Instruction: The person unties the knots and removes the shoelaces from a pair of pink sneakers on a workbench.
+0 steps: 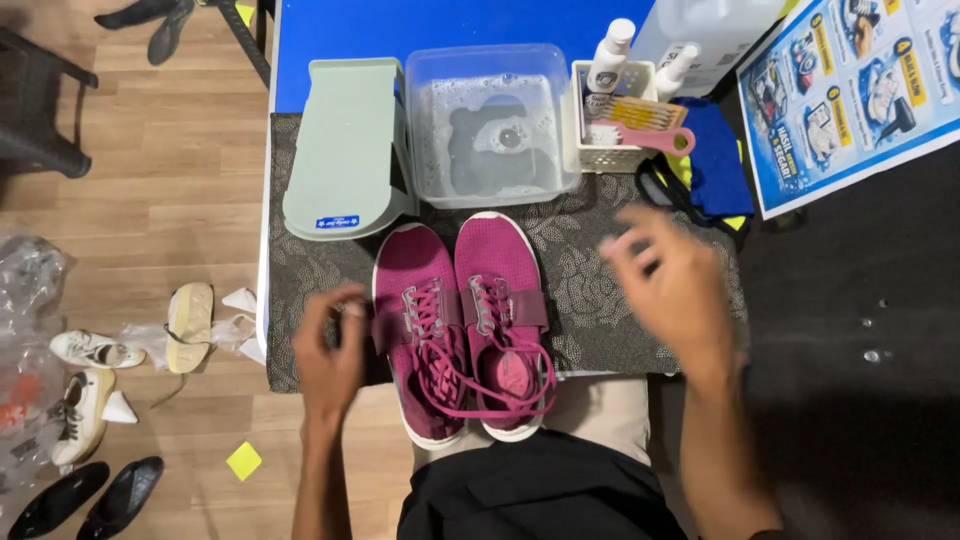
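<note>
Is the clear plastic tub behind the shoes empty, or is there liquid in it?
Not empty: the clear tub holds soapy water, with foam bubbles on its surface and along its walls.

the scene is viewed from a single head-worn camera, aimed steeply downward and close above the left hand [328,352] and right hand [672,285]; no second view is given.

Open mat [600,330] right of magenta sneakers [462,325]; clear water tub [492,125], green stand [345,150], white caddy [620,130] blocked the far edge.
</note>
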